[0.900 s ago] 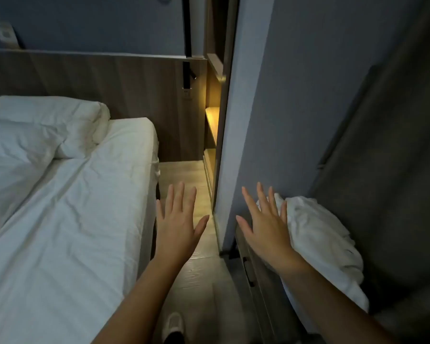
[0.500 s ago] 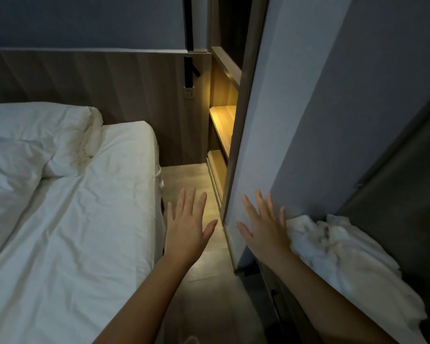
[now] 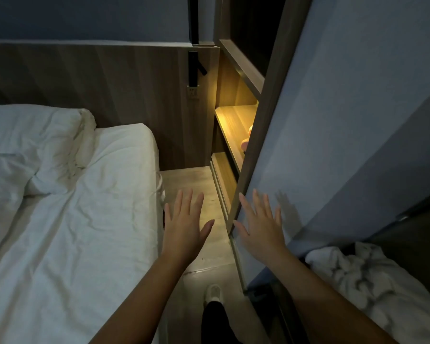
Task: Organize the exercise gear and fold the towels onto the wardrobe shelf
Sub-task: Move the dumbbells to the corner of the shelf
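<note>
Behind the edge of the blue panel (image 3: 333,145), a small pinkish object (image 3: 246,140) on the lit shelf (image 3: 233,120) is mostly hidden. At lower right the crumpled white towel (image 3: 358,274) is cut off by the frame. Both hands are spread flat and hold nothing: left hand (image 3: 184,227) over the narrow floor strip (image 3: 191,180) between bed (image 3: 72,232) and shelving, right hand (image 3: 261,227) at the panel's lower corner.
</note>
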